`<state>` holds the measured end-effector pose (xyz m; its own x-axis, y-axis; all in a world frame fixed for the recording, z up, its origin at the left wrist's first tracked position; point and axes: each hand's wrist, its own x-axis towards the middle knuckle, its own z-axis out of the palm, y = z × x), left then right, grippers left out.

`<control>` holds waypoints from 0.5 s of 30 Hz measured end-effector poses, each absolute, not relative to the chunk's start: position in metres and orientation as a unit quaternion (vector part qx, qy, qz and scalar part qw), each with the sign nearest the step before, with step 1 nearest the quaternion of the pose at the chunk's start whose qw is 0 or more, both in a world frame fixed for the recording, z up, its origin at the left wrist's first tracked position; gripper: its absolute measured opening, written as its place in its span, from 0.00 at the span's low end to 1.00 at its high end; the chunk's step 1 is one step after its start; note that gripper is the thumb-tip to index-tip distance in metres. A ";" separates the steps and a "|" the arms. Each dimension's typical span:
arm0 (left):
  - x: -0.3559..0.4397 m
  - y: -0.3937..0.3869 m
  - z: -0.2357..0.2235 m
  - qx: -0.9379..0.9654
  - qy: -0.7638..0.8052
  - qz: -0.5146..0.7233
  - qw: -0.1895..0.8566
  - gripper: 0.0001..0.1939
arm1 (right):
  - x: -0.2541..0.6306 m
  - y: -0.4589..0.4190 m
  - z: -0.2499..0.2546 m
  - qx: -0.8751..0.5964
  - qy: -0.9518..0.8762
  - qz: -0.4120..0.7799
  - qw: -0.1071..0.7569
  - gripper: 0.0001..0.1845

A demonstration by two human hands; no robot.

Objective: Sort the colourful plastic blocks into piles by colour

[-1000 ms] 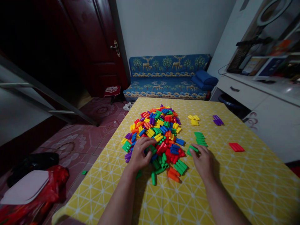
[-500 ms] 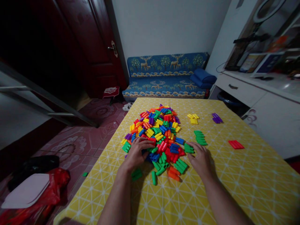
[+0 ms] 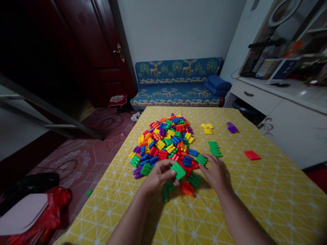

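My left hand is closed on a green toy block of joined tubes, lifted at the near side of a mixed pile of plastic blocks. At the pile's right edge, the thumb and fingers of my right hand close around another green block. Beneath and between the hands lie more green pieces, an orange block and red blocks. Part of the pile is hidden behind my left hand.
Sorted groups lie on the yellow tablecloth: yellow blocks, purple blocks, a green row and red blocks. A blue patterned sofa stands beyond the table, a white cabinet to the right. One green piece lies on the floor.
My left hand has moved right and nearer from the pile and now holds a green block. My right hand stays by its green block, which has turned slightly. The view has shifted a little.
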<state>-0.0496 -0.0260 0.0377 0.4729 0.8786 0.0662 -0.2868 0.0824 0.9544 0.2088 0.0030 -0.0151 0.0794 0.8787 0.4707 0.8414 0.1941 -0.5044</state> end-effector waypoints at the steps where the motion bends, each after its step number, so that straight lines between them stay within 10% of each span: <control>1: -0.044 -0.030 0.038 0.531 0.264 0.371 0.715 0.19 | 0.210 0.004 -0.015 -0.634 -0.668 0.032 0.388 0.18; 8: -0.022 -0.042 0.030 0.638 0.297 0.237 0.669 0.26 | 0.264 0.006 -0.008 -0.644 -0.556 -0.053 0.523 0.19; 15: -0.026 -0.039 0.034 0.691 0.314 0.250 0.601 0.22 | 0.300 0.002 -0.014 -0.623 -0.705 -0.003 0.340 0.16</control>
<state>-0.0260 -0.0392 0.0337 0.6772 0.7352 -0.0311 0.1334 -0.0812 0.9877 0.3004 0.0021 -0.0145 0.0068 0.8757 0.4827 0.8799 0.2241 -0.4190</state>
